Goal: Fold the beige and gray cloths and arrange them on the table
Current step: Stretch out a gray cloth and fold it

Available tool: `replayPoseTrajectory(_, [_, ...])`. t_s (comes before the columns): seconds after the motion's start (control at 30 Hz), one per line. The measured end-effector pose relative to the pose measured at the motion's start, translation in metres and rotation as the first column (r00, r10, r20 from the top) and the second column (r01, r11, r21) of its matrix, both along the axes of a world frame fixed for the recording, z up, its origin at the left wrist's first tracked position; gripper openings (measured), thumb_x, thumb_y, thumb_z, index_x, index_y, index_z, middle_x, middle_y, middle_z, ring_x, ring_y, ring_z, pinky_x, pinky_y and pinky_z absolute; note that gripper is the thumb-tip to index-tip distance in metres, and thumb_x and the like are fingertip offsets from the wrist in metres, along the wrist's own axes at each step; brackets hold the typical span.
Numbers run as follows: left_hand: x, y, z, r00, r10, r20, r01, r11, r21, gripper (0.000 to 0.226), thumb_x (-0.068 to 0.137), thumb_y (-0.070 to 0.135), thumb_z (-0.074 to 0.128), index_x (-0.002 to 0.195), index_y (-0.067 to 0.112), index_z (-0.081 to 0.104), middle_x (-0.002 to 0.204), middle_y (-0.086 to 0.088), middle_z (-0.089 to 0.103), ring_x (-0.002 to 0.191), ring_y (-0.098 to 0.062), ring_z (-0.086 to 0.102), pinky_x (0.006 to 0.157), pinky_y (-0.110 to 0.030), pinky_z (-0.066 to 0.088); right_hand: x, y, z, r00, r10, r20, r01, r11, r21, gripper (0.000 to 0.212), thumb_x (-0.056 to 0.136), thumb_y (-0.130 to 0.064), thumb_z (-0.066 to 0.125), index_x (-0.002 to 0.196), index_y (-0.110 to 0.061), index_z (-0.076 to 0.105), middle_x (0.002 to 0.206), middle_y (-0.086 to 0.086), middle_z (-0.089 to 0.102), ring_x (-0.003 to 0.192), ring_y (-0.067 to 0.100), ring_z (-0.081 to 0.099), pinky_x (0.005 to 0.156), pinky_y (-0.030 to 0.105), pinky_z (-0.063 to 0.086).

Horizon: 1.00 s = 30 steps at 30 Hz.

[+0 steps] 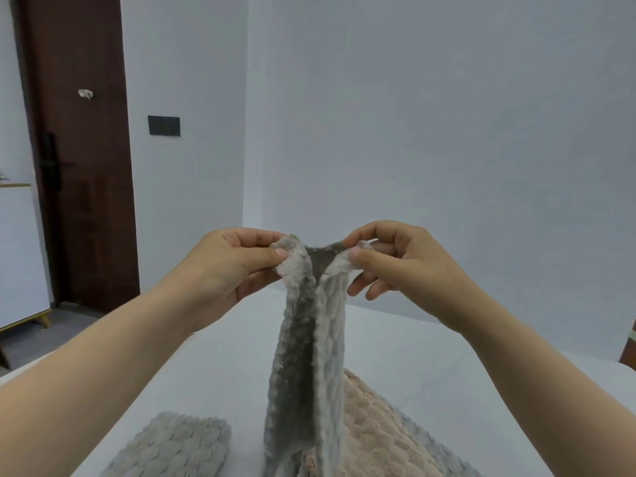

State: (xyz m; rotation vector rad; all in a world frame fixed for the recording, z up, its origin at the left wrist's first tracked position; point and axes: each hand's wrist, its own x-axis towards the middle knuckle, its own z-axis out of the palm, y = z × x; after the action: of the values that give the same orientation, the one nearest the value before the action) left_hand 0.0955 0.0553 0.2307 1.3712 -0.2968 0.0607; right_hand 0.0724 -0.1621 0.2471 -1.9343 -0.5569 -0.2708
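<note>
Pale walls [413,115] meet in a corner at 12 o'clock, and a white table [213,373] fills the lower half of the view. Its far edge runs from behind the hands out toward 3 o'clock and its left edge slants off toward 9 o'clock. Open white tabletop shows between the cloths and both edges.

At 10 o'clock, well apart from the table, stands a dark brown door [79,132] with a black handle. A black wall plate [163,125] sits just right of it. A white cabinet [20,253] on wooden legs stands at 9 o'clock on the gray floor [69,325].

Both hands are raised above the table, near each other. The left hand [227,266] pinches one top corner of a gray cloth [303,356] between thumb and forefinger. The right hand [395,259] pinches the other top corner the same way, its remaining fingers loosely curled below.

The cloth hangs straight down, its long axis running 12 to 6 o'clock, with the short top edge sagging between the two grips. Its side edges roll inward, so pale fluffy pile frames a darker middle strip (the cloth's other face). Its lower end leaves the bottom of the view, so contact with the table cannot be told.

A folded gray cloth [179,445] lies flat at 7 o'clock, beside the hanging one but apart from it. A beige cloth [375,432] lies at 5 o'clock, partly behind the hanging cloth, with a gray edge showing along its right side
</note>
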Motion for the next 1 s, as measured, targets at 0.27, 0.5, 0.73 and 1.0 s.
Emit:
replayPoseTrajectory(0.27, [-0.001, -0.005, -0.001, 0.986, 0.140, 0.094, -0.148, 0.985, 0.090, 0.011, 0.081, 0.002, 0.068, 0.091, -0.001, 0.071, 0.086, -0.013, 0.071, 0.075, -0.017, 0.065, 0.070, -0.018, 0.058, -0.002, 0.003, 0.000, 0.996, 0.044, 0.082, -0.043, 0.999, -0.017, 0.009, 0.093, -0.002, 0.056, 0.099, -0.001, 0.063, 0.079, 0.011, 0.075, 0.066, 0.020, 0.072, 0.055, 0.023, 0.054])
replayPoseTrajectory(0.5, [-0.010, -0.012, -0.001, 0.981, 0.103, 0.167, -0.128, 0.981, 0.146, 0.011, 0.082, 0.002, 0.066, 0.092, 0.001, 0.072, 0.089, -0.016, 0.073, 0.077, -0.018, 0.067, 0.079, -0.025, 0.058, 0.002, 0.007, -0.002, 0.957, -0.052, 0.284, 0.084, 0.991, -0.102, 0.007, 0.082, -0.022, 0.075, 0.076, -0.020, 0.073, 0.053, -0.010, 0.052, 0.048, 0.006, 0.036, 0.050, 0.020, 0.031])
replayPoseTrajectory(0.73, [-0.017, -0.021, -0.002, 0.961, 0.191, 0.201, -0.214, 0.971, 0.103, 0.015, 0.072, 0.011, 0.075, 0.083, 0.004, 0.070, 0.078, -0.011, 0.071, 0.068, -0.016, 0.066, 0.070, -0.025, 0.057, 0.000, 0.012, -0.005, 0.971, 0.048, 0.236, -0.033, 0.997, -0.066, 0.010, 0.085, -0.023, 0.072, 0.078, -0.016, 0.071, 0.067, -0.005, 0.067, 0.047, 0.025, 0.044, 0.047, 0.032, 0.039])
replayPoseTrajectory(1.0, [-0.020, -0.025, -0.003, 0.986, 0.076, 0.146, -0.084, 0.995, 0.048, 0.008, 0.081, 0.003, 0.065, 0.086, -0.001, 0.070, 0.090, -0.021, 0.072, 0.081, -0.024, 0.069, 0.078, -0.027, 0.059, 0.006, 0.015, -0.012, 0.970, 0.044, 0.238, -0.025, 0.997, -0.079, 0.013, 0.086, -0.027, 0.070, 0.080, -0.016, 0.072, 0.073, 0.009, 0.066, 0.063, 0.018, 0.049, 0.061, 0.035, 0.041])
